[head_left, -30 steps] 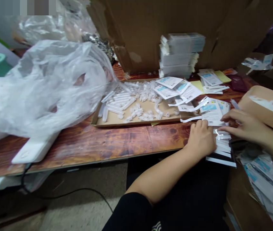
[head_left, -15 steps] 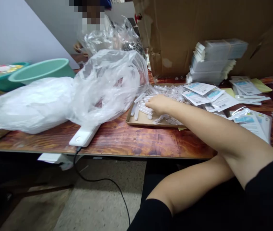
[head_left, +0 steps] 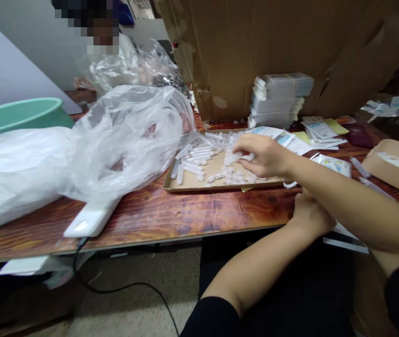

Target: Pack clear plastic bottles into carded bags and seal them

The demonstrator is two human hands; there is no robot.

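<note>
My right hand (head_left: 262, 155) is over a shallow cardboard tray (head_left: 206, 187), its thumb and fingers closed around a frosted clear plastic piece (head_left: 233, 158). Clear plastic tubes (head_left: 201, 153) lie in rows on the tray's left side, and small clear caps (head_left: 232, 177) are scattered along its front. Beneath my right forearm, my left hand (head_left: 310, 213) is closed in a fist at the table's front edge. What it grips is hidden; white flat edges (head_left: 345, 244) show beside and below it.
Printed packets (head_left: 284, 136) overlap the tray's back right, with a banded stack (head_left: 280, 100) behind. A large cardboard sheet (head_left: 227, 61) stands at the back. Left are plastic bags (head_left: 129, 140), a white corded device (head_left: 92, 217) and a green basin (head_left: 20, 117). Another tray (head_left: 392, 171) sits right.
My right hand has moved right across the tray and now pinches a clear piece. My left hand has come into sight below the right forearm. The view has turned right.
</note>
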